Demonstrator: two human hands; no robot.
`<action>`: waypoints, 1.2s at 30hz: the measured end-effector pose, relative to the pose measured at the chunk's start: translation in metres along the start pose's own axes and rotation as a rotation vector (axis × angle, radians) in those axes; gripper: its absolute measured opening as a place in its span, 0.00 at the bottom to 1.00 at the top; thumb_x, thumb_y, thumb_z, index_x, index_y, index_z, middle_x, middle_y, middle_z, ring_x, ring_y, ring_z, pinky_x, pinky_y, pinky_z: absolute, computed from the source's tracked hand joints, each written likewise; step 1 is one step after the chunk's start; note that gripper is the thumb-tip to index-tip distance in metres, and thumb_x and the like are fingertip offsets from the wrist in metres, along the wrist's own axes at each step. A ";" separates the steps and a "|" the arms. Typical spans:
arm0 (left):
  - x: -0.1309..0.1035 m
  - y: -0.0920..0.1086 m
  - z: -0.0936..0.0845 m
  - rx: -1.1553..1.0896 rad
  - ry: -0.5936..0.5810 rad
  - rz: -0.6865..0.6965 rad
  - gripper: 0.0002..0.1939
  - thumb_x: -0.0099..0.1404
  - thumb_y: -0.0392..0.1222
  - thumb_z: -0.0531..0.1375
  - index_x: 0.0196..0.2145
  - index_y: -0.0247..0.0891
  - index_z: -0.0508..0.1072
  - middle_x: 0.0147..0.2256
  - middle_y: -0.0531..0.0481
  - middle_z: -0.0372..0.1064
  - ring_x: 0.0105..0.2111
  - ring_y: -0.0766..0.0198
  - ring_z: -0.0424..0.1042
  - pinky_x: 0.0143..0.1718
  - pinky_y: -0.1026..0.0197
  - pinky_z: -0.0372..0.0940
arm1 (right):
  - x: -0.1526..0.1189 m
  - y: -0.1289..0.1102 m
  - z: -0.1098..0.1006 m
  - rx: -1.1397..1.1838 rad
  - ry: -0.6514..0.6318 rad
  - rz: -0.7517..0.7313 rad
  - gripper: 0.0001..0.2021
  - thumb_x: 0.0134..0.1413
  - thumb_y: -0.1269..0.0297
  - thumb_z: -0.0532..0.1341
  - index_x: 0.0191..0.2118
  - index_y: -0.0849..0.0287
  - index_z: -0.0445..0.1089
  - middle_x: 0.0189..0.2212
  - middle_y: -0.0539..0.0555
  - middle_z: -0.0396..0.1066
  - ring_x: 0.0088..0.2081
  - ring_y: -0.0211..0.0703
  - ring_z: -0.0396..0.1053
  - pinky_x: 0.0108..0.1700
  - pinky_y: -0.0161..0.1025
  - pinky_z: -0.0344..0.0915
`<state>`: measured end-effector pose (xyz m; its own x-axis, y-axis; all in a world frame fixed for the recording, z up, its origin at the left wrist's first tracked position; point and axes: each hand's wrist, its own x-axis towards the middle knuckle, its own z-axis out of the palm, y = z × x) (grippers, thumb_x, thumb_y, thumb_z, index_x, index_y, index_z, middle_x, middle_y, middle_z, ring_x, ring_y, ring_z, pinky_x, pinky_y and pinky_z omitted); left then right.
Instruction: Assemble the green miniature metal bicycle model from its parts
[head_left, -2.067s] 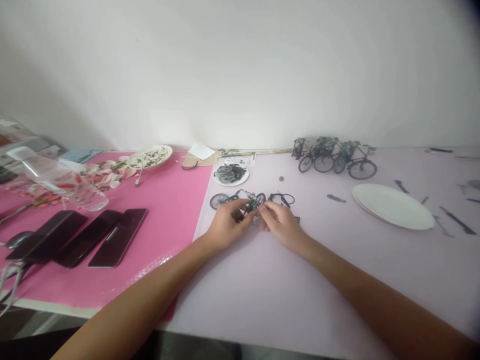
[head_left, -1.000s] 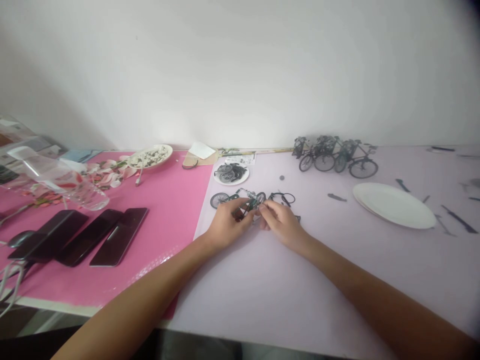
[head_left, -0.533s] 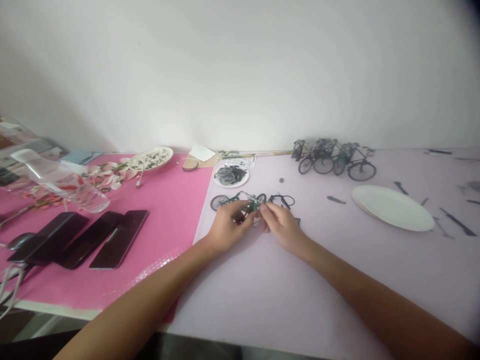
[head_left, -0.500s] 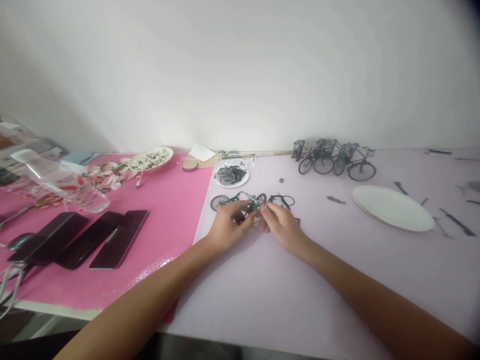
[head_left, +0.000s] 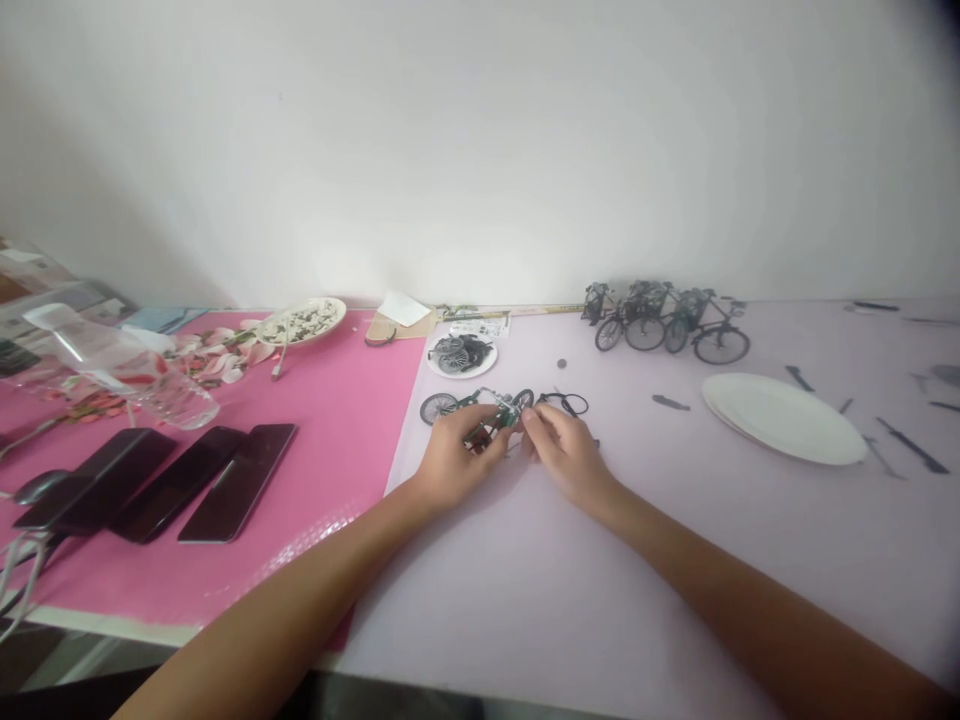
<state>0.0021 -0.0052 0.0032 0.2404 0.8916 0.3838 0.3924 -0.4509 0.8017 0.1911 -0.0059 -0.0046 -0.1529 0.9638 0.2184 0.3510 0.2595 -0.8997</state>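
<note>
A small model bicycle (head_left: 439, 406) with dark spoked wheels and a green frame lies across the pale table, partly covered by my fingers. My left hand (head_left: 459, 462) is closed around its middle. At its right-hand wheel, my right hand (head_left: 564, 455) has thumb and fingers pinched together; whether a tiny part is between them I cannot make out. Just beyond my right fingers lie thin black bicycle parts (head_left: 576, 404), one of them a ring. Behind the model stands a white plate (head_left: 433, 362) with a pile of small spoked wheels (head_left: 461, 352).
Several finished model bicycles (head_left: 721, 342) stand near the wall. Right of my hands are a white oval plate (head_left: 784, 418) and scattered dark parts (head_left: 911, 445). On the pink side lie phones (head_left: 236, 484), a clear bottle (head_left: 142, 370) and a dish of pale pieces (head_left: 306, 322).
Both hands keep nearly the same place and grip on the model bicycle. My right fingers have shifted very slightly at the wheel, and the whole view has moved a little.
</note>
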 end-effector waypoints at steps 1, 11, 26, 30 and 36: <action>0.000 0.000 0.000 0.003 0.004 -0.001 0.06 0.68 0.41 0.62 0.36 0.35 0.76 0.30 0.50 0.72 0.27 0.68 0.65 0.29 0.66 0.61 | 0.000 0.000 0.000 0.007 0.015 -0.001 0.20 0.71 0.46 0.55 0.31 0.54 0.67 0.22 0.49 0.71 0.26 0.43 0.71 0.32 0.39 0.65; -0.001 0.000 0.000 -0.002 -0.014 0.024 0.07 0.69 0.41 0.62 0.35 0.35 0.75 0.29 0.51 0.71 0.27 0.68 0.64 0.29 0.65 0.61 | 0.001 -0.001 -0.001 -0.007 0.047 0.004 0.21 0.72 0.47 0.52 0.31 0.54 0.66 0.22 0.50 0.72 0.26 0.42 0.70 0.32 0.39 0.64; -0.001 0.001 -0.001 0.001 0.003 0.032 0.08 0.69 0.43 0.62 0.35 0.35 0.75 0.29 0.51 0.70 0.27 0.68 0.64 0.29 0.65 0.61 | 0.001 0.001 -0.001 0.048 -0.006 0.001 0.19 0.71 0.46 0.54 0.34 0.54 0.66 0.23 0.49 0.72 0.27 0.43 0.71 0.32 0.39 0.66; 0.000 0.001 -0.001 0.003 -0.005 0.043 0.08 0.69 0.43 0.62 0.35 0.36 0.76 0.29 0.50 0.71 0.27 0.68 0.64 0.29 0.65 0.62 | 0.001 -0.003 -0.002 0.025 0.010 0.016 0.22 0.71 0.44 0.52 0.33 0.54 0.66 0.23 0.50 0.72 0.27 0.43 0.70 0.33 0.39 0.66; 0.000 0.003 -0.002 -0.009 -0.015 0.023 0.09 0.69 0.44 0.62 0.36 0.35 0.76 0.29 0.50 0.72 0.27 0.68 0.65 0.28 0.65 0.62 | -0.001 -0.007 -0.002 0.090 -0.010 0.035 0.20 0.70 0.44 0.54 0.33 0.54 0.66 0.23 0.50 0.71 0.27 0.42 0.70 0.33 0.38 0.67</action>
<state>0.0012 -0.0066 0.0063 0.2626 0.8802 0.3954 0.3790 -0.4709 0.7966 0.1907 -0.0083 0.0026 -0.1516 0.9714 0.1829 0.2715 0.2189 -0.9372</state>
